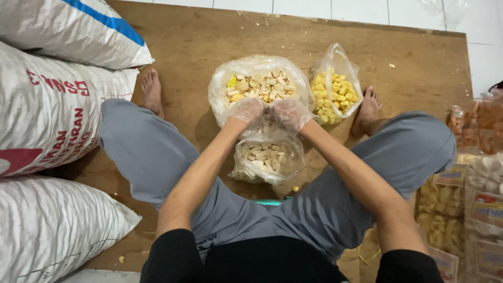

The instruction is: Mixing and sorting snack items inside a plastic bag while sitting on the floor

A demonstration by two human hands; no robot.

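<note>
- Stacked white woven sacks [52,115] at far left, one with a blue stripe; edges cut off by frame.
- Wooden board [209,36] underneath everything; bare feet at either side of the snack bags.
- Left hand [247,111], in a thin clear glove, pinched on the mouth of the small bag [264,160]; fingers closed on plastic, seemingly with a few pieces too.
- Small bag sitting between the knees, part-filled with pale stick-shaped snacks.
- Big open bag [260,84] of the same pale snacks just behind the hands, touching the small one.
- Right hand [291,113], gloved too, pressed against the left at the bag mouth; both together, clamped on the rim.
- Step, judged: filling or topping up the small bag. Next move likely needs the mouth kept wide, no spill.
- Yellow-snack bag [336,89] right of centre, open, untouched.
- Packed snack packets [471,199] at far right, cropped, blurry.
- Fingertips hidden behind plastic; something teal under the small bag, unclear.
</note>
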